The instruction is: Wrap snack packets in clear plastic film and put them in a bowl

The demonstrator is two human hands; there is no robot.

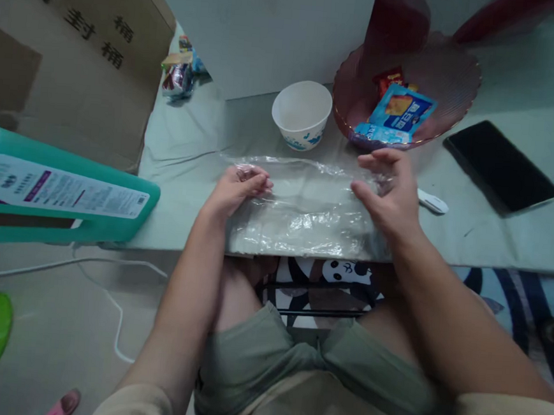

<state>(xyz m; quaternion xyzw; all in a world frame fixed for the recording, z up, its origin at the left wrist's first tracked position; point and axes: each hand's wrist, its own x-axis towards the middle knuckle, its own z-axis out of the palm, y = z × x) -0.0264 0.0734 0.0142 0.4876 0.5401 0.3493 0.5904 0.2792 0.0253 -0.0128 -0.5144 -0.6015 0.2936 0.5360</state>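
A clear, crinkled plastic bag (304,225) lies at the table's front edge, between my two hands. My left hand (242,189) is closed on the bag's left end, thumb and fingers pinched together. At the right end is my right hand (390,194), its thumb and forefinger spread apart. Film touches it in that gap; its lower fingers are partly hidden. Just beyond the bag stands a white paper bowl (302,112) with a blue-green pattern. A white-handled utensil (433,202) sticks out beside my right hand, its other end covered.
A pinkish glass bowl (457,106) holds snack packets. Right of it lies a black phone (503,164). At left are a green-liquid jug (68,184), a cardboard box (76,83) and small packaged snacks (178,78). A white box (271,34) stands behind the paper bowl.
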